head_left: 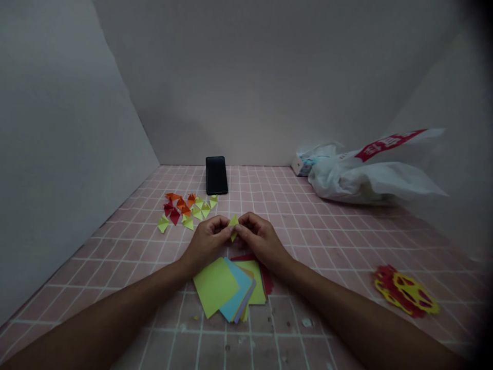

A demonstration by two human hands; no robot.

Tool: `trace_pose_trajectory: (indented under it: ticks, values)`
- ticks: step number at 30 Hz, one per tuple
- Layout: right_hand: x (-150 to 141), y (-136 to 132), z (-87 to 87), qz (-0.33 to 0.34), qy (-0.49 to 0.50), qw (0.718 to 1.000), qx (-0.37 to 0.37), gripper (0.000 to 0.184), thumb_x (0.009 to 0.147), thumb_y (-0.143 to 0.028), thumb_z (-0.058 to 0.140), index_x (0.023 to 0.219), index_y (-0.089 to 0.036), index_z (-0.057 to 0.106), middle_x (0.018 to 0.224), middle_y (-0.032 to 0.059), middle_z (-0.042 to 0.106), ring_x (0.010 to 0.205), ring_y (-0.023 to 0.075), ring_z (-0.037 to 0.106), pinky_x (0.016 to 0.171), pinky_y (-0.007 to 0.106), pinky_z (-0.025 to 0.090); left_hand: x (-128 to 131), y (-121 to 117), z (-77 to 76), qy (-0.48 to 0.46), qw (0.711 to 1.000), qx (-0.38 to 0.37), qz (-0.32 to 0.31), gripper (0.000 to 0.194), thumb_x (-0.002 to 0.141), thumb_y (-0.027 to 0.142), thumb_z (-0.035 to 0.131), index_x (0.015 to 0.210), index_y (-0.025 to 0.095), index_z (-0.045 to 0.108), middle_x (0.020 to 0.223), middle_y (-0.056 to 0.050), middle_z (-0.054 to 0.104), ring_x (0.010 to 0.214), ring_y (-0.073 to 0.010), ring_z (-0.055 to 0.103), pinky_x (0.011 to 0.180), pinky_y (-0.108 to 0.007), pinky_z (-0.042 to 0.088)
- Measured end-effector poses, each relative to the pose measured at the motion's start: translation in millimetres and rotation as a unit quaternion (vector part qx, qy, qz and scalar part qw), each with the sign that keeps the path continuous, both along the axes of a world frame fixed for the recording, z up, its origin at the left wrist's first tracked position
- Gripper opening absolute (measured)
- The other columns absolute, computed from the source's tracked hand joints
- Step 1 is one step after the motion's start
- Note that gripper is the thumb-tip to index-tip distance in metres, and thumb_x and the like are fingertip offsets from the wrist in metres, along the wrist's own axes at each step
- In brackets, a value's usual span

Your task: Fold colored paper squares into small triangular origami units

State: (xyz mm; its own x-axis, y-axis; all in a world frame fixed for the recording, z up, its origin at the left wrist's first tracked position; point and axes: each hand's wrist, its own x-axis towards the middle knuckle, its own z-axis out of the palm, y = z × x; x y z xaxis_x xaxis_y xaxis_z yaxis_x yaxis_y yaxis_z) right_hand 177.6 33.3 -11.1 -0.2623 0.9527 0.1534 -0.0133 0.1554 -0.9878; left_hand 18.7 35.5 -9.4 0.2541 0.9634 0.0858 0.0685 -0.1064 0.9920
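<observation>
Between my fingertips is a small folded yellow paper piece (233,228), upright and pointed at top and bottom. My left hand (208,239) pinches its left side, and my right hand (261,237) pinches the right side. Just below my hands lies a fanned stack of square paper sheets (217,288) in yellow, blue, purple, orange and red. Beyond my left hand sit several folded paper pieces (186,209) in orange, red and yellow, shaped much like the one I hold. The inner folds of the held piece are hidden by my fingers.
A black phone (216,175) leans at the back. At the back right, a white plastic bag (350,180) with red print lies beside a small box (302,164). Red and yellow cut-out shapes (406,291) lie at right. Pale walls enclose the pink tiled-pattern surface (127,246).
</observation>
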Motion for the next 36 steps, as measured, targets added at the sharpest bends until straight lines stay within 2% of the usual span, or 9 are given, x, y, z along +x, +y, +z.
trace_pose_trajectory:
  ticks: [6,13,19,24,28,32,36]
  values:
    - [1.2,2.4,1.1,-0.021,0.022,0.999,-0.022,0.019,0.078,-0.032,0.063,0.070,-0.018,0.052,0.062,-0.0044,0.051,0.052,0.0095,0.049,0.049,0.022,0.040,1.0,-1.6,1.3,0.028,0.998,-0.009,-0.051,0.022,0.083,0.035,0.059,0.074,0.015,0.059,0.064,0.001,0.056,0.060,-0.0105,0.050,0.058,-0.022,0.039]
    - [2.0,1.8,0.8,0.000,0.028,0.997,-0.075,0.023,0.077,-0.037,0.064,0.071,-0.019,0.051,0.058,-0.0054,0.051,0.046,0.0088,0.047,0.044,0.021,0.038,1.7,-1.6,3.7,0.004,0.994,-0.076,-0.075,0.024,0.077,0.035,0.064,0.067,0.015,0.056,0.059,0.004,0.051,0.051,-0.0073,0.043,0.050,-0.020,0.033]
    - [4.4,0.8,2.4,-0.048,-0.040,0.998,-0.006,0.023,0.081,-0.034,0.061,0.066,-0.019,0.051,0.052,-0.0049,0.050,0.046,0.0093,0.044,0.044,0.021,0.034,2.1,-1.2,4.2,-0.029,0.989,-0.105,-0.099,0.027,0.076,0.039,0.066,0.068,0.015,0.057,0.060,0.003,0.053,0.051,-0.0080,0.047,0.051,-0.021,0.036]
    - [3.1,-0.5,2.6,-0.080,-0.065,0.995,0.011,0.027,0.084,-0.034,0.058,0.063,-0.019,0.050,0.051,-0.0044,0.049,0.045,0.0095,0.043,0.045,0.022,0.034,2.8,-2.3,4.7,-0.033,0.989,-0.118,-0.078,0.032,0.074,0.040,0.068,0.063,0.015,0.052,0.051,0.005,0.050,0.045,-0.0064,0.043,0.046,-0.019,0.031]
    - [2.0,0.8,2.7,-0.058,-0.045,0.997,-0.010,0.033,0.089,-0.041,0.049,0.063,-0.020,0.047,0.050,-0.0036,0.051,0.045,0.0108,0.047,0.045,0.022,0.037,3.9,-3.1,2.0,-0.038,0.992,-0.114,-0.047,0.033,0.073,0.040,0.070,0.062,0.015,0.051,0.051,0.005,0.050,0.046,-0.0064,0.043,0.047,-0.019,0.032]
    - [1.6,1.3,0.9,-0.003,-0.038,0.999,-0.031,0.027,0.088,-0.042,0.052,0.072,-0.020,0.050,0.054,-0.0043,0.053,0.045,0.0106,0.048,0.044,0.022,0.036,4.4,-3.1,2.0,-0.050,0.994,-0.099,-0.015,0.033,0.074,0.043,0.068,0.065,0.015,0.052,0.055,0.004,0.050,0.048,-0.0067,0.042,0.048,-0.020,0.033]
    - [2.2,1.2,-2.8,0.003,-0.053,0.999,-0.012,0.027,0.088,-0.038,0.051,0.069,-0.019,0.050,0.057,-0.0034,0.053,0.048,0.0104,0.049,0.046,0.022,0.037,3.9,-2.6,4.0,-0.036,0.995,-0.079,-0.052,0.031,0.078,0.043,0.064,0.068,0.015,0.054,0.058,0.003,0.052,0.052,-0.0087,0.046,0.052,-0.022,0.037]
